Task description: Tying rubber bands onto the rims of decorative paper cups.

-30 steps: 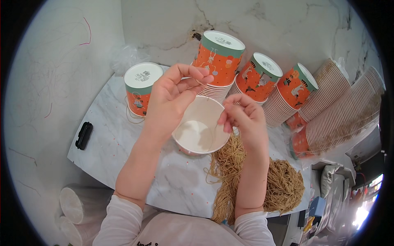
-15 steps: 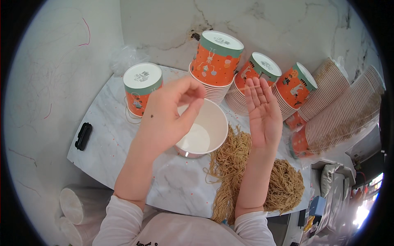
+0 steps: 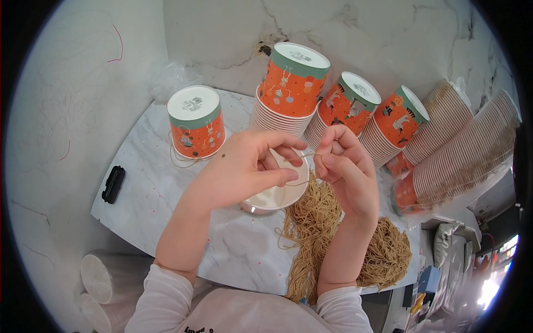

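Note:
A thin tan string (image 3: 310,156) runs between my two hands, above an open white paper bucket (image 3: 266,198) that stands mouth up on the table. My left hand (image 3: 244,166) is curled round one part of the string, its thumb and fingertips pointing right. Opposite it, my right hand (image 3: 350,172) has its fingers bent in and pinches the string near the fingertips. A second stretch of string droops below, between the left thumb and the right fingers. On the table by my right forearm lies a large bundle of tan strings (image 3: 313,222), with a thicker heap (image 3: 386,252) beyond the arm.
An upturned orange-and-green bucket (image 3: 197,133) with string at its base stands at the left. Stacks of upturned buckets (image 3: 291,83) line the wall, with plastic-wrapped stacks (image 3: 461,155) at the right. A black case (image 3: 114,185) lies near the table's left edge.
My right hand has gone from flat and spread to curled and pinching the string. My left hand has come down and right, its thumb and fingers now extended toward the right hand.

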`<state>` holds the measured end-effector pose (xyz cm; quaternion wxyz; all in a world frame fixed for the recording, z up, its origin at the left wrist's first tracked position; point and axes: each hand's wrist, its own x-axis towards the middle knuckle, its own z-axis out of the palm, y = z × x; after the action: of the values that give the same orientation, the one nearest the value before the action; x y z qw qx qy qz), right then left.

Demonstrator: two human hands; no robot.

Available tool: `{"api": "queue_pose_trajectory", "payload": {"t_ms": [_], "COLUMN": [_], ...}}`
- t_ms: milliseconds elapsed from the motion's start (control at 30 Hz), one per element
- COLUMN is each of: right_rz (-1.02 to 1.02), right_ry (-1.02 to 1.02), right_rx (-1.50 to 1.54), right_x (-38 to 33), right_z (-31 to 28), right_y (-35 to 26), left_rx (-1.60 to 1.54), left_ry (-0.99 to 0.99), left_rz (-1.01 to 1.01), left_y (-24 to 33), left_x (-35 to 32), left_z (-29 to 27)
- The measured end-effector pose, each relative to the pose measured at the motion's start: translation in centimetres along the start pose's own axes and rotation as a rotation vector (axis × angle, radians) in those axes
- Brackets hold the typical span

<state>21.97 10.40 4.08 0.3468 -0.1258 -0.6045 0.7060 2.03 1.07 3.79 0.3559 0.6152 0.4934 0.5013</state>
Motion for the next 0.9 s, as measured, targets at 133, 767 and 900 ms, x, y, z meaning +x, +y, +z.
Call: {"api": "queue_pose_trajectory", "payload": {"t_ms": [133,767,900], "right_rz": [-0.011,-0.070,-0.090], "right_ry": [0.019,0.151,0.161], "right_rx": [-0.052,-0.422,-0.404], "right_x": [-0.3,-0.4,-0.5], "right_z": [0.3,0.8,1.2], "right_y": [-0.3,0.3,0.1], "left_rx": [-0.063,-0.060,-0.029], "left_ry": [-0.056,0.164,0.196], "left_rz": [-0.057,0.037,0.096], "left_y": [-0.1,0.5,0.6], "left_x": [0.2,-0.3,-0.2], "left_z": [0.1,0.4,0.6]}}
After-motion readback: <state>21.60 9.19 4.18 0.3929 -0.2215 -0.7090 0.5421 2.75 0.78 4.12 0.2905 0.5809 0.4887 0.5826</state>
